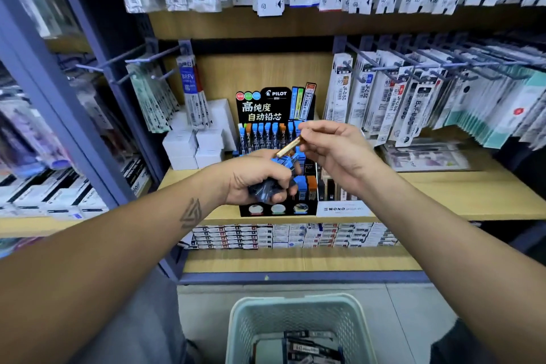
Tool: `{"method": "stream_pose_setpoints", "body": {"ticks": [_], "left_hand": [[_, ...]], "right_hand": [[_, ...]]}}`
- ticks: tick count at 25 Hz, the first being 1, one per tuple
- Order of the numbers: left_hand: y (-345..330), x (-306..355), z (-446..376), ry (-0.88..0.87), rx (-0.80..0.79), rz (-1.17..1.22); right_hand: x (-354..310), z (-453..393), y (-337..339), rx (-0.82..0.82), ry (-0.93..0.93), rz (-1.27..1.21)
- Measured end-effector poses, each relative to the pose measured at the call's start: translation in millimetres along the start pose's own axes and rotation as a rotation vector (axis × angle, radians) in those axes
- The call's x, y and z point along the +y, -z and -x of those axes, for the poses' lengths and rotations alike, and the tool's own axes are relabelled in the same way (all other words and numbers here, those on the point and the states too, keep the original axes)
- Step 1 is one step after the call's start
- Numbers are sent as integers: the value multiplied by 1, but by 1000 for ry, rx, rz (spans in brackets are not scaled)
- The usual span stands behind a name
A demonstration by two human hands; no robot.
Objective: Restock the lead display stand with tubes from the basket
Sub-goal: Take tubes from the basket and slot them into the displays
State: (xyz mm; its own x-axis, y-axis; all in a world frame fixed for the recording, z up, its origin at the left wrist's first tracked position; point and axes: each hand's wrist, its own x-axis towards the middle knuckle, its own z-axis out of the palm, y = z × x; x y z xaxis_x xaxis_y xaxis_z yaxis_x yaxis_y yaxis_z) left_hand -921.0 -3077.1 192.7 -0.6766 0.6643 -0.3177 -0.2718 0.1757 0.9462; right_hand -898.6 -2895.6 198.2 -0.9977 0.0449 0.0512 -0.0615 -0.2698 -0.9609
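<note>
The person stands before a wooden shelf (443, 201) carrying the black tiered Pilot lead display stand (276, 106), whose back rows hold upright tubes with blue and orange caps. The left hand (260, 179) is curled round a bundle of dark blue-capped lead tubes (276, 183), holding it just in front of the stand. The right hand (334, 146) pinches a single slim amber tube (289, 147) between thumb and fingertips, tilted, its lower end just above the bundle. On the floor below sits the pale green perforated plastic basket (236, 328), with more dark tubes lying in its bottom. I would say the step in hand is sorting one tube out of the bunch, ready for slotting; the restocking looks partly done, since the front tiers are mostly hidden behind the hands. The next move seems to call for turning the amber tube upright and lowering it into a free slot among matching caps, while the left hand keeps the bundle from slipping.
</note>
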Motion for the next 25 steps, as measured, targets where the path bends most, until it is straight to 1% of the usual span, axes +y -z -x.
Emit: {"method": "stream_pose_setpoints", "body": {"ticks": [4,8,11,14,17,20,23,25], "left_hand": [[23,-2,-13,39,70,-48],[41,-4,-19,73,185,-61],[45,3,-22,69,258,-80],[48,9,-20,72,300,-111],[50,9,-17,63,373,-149],[46,11,-16,34,399,-101],[38,11,-17,10,385,-73],[33,10,-18,14,377,-84]], "right_hand": [[1,-17,9,-17,13,47],[5,-23,20,-118,-105,-10],[4,-27,23,-147,-122,62],[10,-30,21,-138,-14,355],[21,-28,16,-145,28,657],[30,-29,10,-166,61,1002],[34,-29,9,-187,87,1206],[32,-26,9,-219,83,1269]]}}
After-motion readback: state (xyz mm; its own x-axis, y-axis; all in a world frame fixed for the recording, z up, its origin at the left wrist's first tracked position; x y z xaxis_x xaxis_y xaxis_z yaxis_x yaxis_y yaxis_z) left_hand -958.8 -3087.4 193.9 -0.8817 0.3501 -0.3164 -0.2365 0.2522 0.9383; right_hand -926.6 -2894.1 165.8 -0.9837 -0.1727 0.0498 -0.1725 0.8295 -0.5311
